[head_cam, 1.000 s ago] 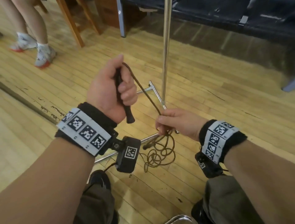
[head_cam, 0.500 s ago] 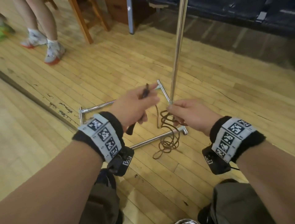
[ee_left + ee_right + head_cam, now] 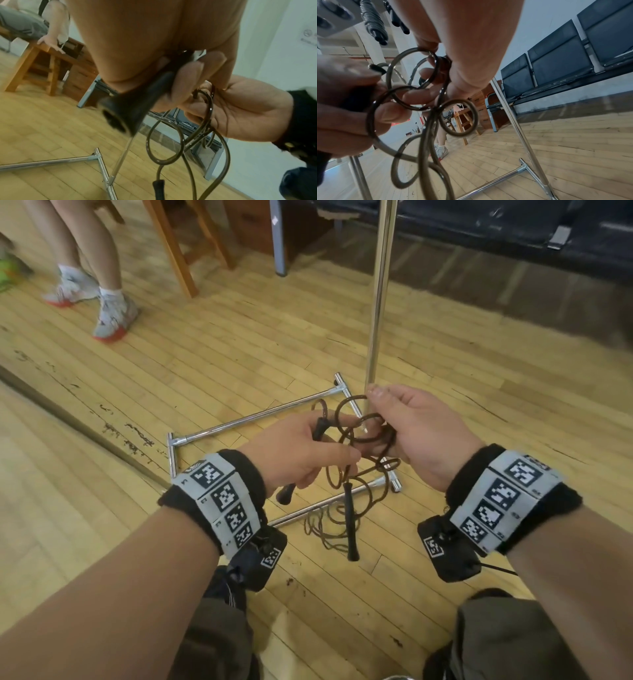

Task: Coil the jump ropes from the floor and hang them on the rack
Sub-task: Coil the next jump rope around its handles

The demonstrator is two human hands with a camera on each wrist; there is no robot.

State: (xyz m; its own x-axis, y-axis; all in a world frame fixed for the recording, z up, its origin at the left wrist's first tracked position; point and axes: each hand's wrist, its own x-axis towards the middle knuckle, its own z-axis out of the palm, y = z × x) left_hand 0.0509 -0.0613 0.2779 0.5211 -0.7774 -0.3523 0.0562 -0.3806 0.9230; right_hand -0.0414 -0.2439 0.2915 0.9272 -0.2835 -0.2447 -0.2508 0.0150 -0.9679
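Note:
A dark brown jump rope [image 3: 353, 419] with black handles is bunched in loops between my hands, in front of the chrome rack pole [image 3: 376, 302]. My left hand [image 3: 327, 448] grips one black handle [image 3: 285, 494], seen close in the left wrist view as handle [image 3: 135, 106]. My right hand [image 3: 380, 414] pinches several loops [image 3: 412, 82] at their top. The second handle [image 3: 351, 525] dangles below the loops, and the lowest rope coils [image 3: 325, 529] hang near the floor. A dark coiled rope [image 3: 375, 25] hangs overhead on the rack.
The rack's chrome base frame [image 3: 239, 422] lies on the wooden floor under my hands. Another person's legs and sneakers [image 3: 109, 316] stand at the back left by a wooden stool [image 3: 178, 261]. Dark blue bench seats [image 3: 565, 60] line the far wall.
My left hand came down from its raised position to meet the right. The rope pile has been lifted off the floor into loops between both hands, and the second handle now hangs free.

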